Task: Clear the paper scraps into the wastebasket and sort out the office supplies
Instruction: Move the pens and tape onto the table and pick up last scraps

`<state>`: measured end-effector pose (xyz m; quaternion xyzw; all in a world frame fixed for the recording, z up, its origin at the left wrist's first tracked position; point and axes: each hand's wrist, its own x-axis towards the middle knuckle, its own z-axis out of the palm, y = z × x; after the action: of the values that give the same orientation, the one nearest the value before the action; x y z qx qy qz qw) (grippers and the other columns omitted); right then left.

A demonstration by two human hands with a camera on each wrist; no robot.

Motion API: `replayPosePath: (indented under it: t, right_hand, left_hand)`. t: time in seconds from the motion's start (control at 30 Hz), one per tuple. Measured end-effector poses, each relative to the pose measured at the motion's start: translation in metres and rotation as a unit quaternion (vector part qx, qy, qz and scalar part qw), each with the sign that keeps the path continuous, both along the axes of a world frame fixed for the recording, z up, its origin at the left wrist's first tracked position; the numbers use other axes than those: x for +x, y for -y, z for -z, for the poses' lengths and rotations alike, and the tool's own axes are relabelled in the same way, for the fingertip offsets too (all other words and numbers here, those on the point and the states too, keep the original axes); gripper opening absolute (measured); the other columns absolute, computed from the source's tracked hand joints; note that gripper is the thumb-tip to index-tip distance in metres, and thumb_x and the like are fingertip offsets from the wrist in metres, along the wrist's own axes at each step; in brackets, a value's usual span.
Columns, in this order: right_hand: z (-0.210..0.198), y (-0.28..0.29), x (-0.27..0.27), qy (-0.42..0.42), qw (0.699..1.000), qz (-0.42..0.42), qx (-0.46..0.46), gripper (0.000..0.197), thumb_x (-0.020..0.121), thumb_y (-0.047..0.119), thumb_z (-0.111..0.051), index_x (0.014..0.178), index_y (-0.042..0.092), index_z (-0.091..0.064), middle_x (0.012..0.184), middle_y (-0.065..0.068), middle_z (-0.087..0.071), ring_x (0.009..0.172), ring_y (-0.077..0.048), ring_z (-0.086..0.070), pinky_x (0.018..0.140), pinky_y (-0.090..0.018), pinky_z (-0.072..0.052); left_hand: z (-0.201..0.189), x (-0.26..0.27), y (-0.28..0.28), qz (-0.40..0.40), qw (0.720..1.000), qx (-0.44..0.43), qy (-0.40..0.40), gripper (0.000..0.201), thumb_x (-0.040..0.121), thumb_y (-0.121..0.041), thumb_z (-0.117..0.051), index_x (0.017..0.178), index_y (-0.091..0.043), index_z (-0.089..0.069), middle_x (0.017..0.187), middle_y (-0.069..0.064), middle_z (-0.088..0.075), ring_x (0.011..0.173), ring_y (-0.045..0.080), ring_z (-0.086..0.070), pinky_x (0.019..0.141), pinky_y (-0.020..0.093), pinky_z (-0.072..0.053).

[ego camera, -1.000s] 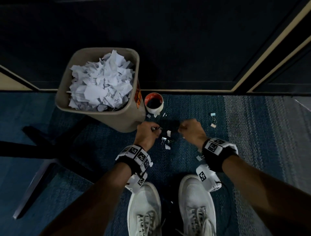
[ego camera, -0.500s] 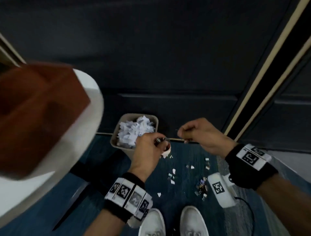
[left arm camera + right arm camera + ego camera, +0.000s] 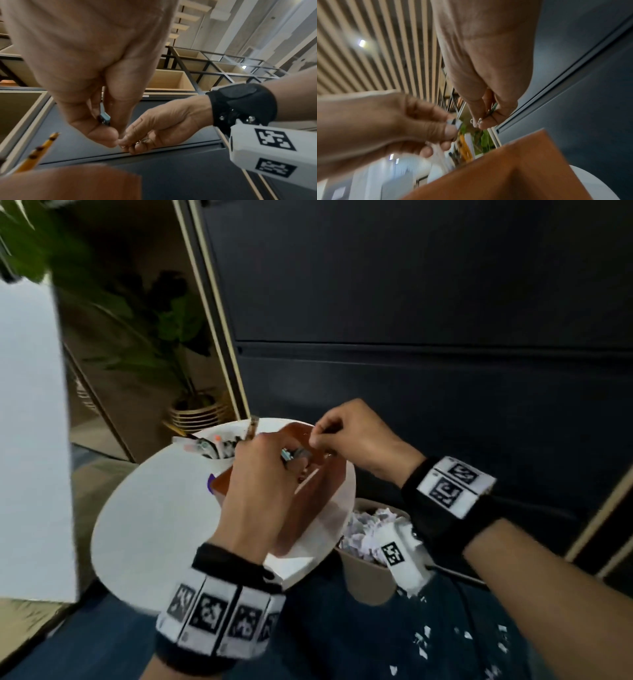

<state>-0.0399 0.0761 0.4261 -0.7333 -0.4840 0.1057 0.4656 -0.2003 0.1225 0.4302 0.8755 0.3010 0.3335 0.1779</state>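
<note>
Binder clips (image 3: pixel 104 119) pinched in both hands above brown organizer (image 3: pixel 308 491)

This looks like an office. Dark blue cabinets (image 3: pixel 428 337) with flat drawer fronts stand along the wall, and blue carpet (image 3: pixel 342 628) covers the floor. A round white bench (image 3: pixel 154 525) holds a brown box (image 3: pixel 318 491) and a cup of pens (image 3: pixel 214 445). A tan wastebasket (image 3: pixel 368 580) full of torn paper sits beside it. A potted plant (image 3: pixel 164 337) stands in the corner. The left wrist view shows open shelves (image 3: pixel 197 67) of pale wood in black frames. The right wrist view shows a ceiling of long slats (image 3: pixel 376 54) with a lamp.
</note>
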Motion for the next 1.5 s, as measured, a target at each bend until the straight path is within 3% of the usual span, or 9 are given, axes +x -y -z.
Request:
replayPosePath:
  t: [0.17, 0.3, 0.47, 0.6, 0.93, 1.07, 1.27, 1.37, 1.5]
  right_hand:
    - [0.000, -0.039, -0.012, 0.073, 0.994, -0.021, -0.080, 0.005, 0.086, 0.019, -0.074, 0.087, 0.015, -0.076, 0.089, 0.003, -0.072, 0.081, -0.006, -0.066, 0.071, -0.020, -0.048]
    - [-0.002, -0.034, -0.002, 0.119, 0.987, -0.030, -0.104, 0.009, 0.092, 0.022, -0.065, 0.095, 0.025, -0.074, 0.106, 0.002, -0.069, 0.104, -0.013, -0.061, 0.091, -0.030, -0.049]
    - [-0.005, 0.026, 0.017, 0.121, 0.990, 0.005, -0.068, 0.014, 0.092, 0.017, -0.064, 0.095, 0.022, -0.077, 0.091, 0.010, -0.074, 0.090, -0.002, -0.066, 0.085, -0.022, -0.052]
    - [0.023, 0.103, 0.042, 0.080, 0.990, 0.037, -0.108, 0.008, 0.091, 0.023, -0.069, 0.092, 0.022, -0.077, 0.085, 0.012, -0.074, 0.083, 0.004, -0.066, 0.078, -0.018, -0.051]
    - [0.239, 0.257, 0.106, -0.172, 0.942, 0.116, -0.265, 0.008, 0.087, 0.012, -0.068, 0.084, 0.008, -0.074, 0.077, -0.011, -0.073, 0.070, -0.019, -0.070, 0.067, -0.034, -0.059]
    - [0.344, 0.298, 0.114, -0.280, 0.899, 0.174, -0.287, 0.009, 0.089, 0.004, -0.067, 0.088, -0.003, -0.072, 0.084, -0.020, -0.073, 0.071, -0.020, -0.069, 0.077, -0.042, -0.060]
    - [0.501, 0.322, 0.102, -0.322, 0.834, 0.223, -0.388, 0.011, 0.084, -0.002, -0.065, 0.078, -0.012, -0.065, 0.072, -0.022, -0.063, 0.066, -0.024, -0.058, 0.068, -0.045, -0.056]
    - [0.549, 0.325, 0.100, -0.274, 0.834, 0.280, -0.388, 0.016, 0.079, 0.016, -0.079, 0.076, 0.006, -0.066, 0.074, -0.014, -0.063, 0.076, -0.021, -0.060, 0.067, -0.036, -0.047]
    - [0.582, 0.320, 0.099, -0.204, 0.839, 0.294, -0.410, 0.058, 0.068, 0.035, -0.085, 0.116, 0.013, -0.063, 0.112, -0.010, -0.059, 0.113, -0.030, -0.050, 0.094, -0.039, -0.043]
  left_hand:
    - [0.007, 0.000, -0.042, -0.020, 0.990, -0.022, -0.135, 0.028, 0.084, -0.011, -0.070, 0.106, -0.029, -0.074, 0.097, 0.000, -0.070, 0.093, 0.022, -0.063, 0.074, 0.028, -0.046]
    - [0.001, -0.003, -0.046, -0.039, 0.993, -0.021, -0.111, 0.028, 0.087, -0.009, -0.067, 0.112, -0.020, -0.073, 0.109, 0.006, -0.070, 0.104, 0.026, -0.062, 0.095, 0.042, -0.050]
    - [-0.006, 0.012, -0.014, 0.046, 0.999, -0.008, -0.028, 0.017, 0.089, -0.009, -0.066, 0.100, -0.018, -0.076, 0.095, -0.002, -0.074, 0.082, 0.009, -0.065, 0.080, 0.022, -0.050]
    - [0.025, 0.047, 0.030, 0.151, 0.988, -0.023, -0.019, 0.015, 0.085, -0.011, -0.066, 0.093, -0.020, -0.075, 0.084, -0.006, -0.072, 0.079, 0.006, -0.067, 0.079, 0.025, -0.056]
    - [0.214, 0.163, 0.126, 0.318, 0.890, -0.172, -0.279, 0.006, 0.086, -0.015, -0.073, 0.082, -0.018, -0.075, 0.073, -0.002, -0.072, 0.069, 0.011, -0.069, 0.073, 0.030, -0.058]
    - [0.320, 0.185, 0.120, 0.312, 0.850, -0.214, -0.366, 0.010, 0.089, -0.011, -0.069, 0.079, -0.013, -0.072, 0.073, 0.002, -0.069, 0.064, 0.018, -0.069, 0.054, 0.023, -0.052]
    - [0.469, 0.175, 0.106, 0.291, 0.792, -0.280, -0.458, 0.023, 0.091, -0.004, -0.060, 0.071, -0.009, -0.070, 0.074, 0.014, -0.072, 0.071, 0.030, -0.071, 0.059, 0.031, -0.055]
    - [0.517, 0.178, 0.120, 0.302, 0.788, -0.287, -0.453, 0.010, 0.091, -0.008, -0.066, 0.092, -0.002, -0.075, 0.091, 0.014, -0.074, 0.087, 0.027, -0.070, 0.074, 0.031, -0.055]
    - [0.564, 0.202, 0.153, 0.366, 0.781, -0.236, -0.447, 0.047, 0.091, -0.022, -0.070, 0.135, -0.013, -0.056, 0.130, 0.012, -0.059, 0.118, 0.028, -0.057, 0.100, 0.038, -0.047]
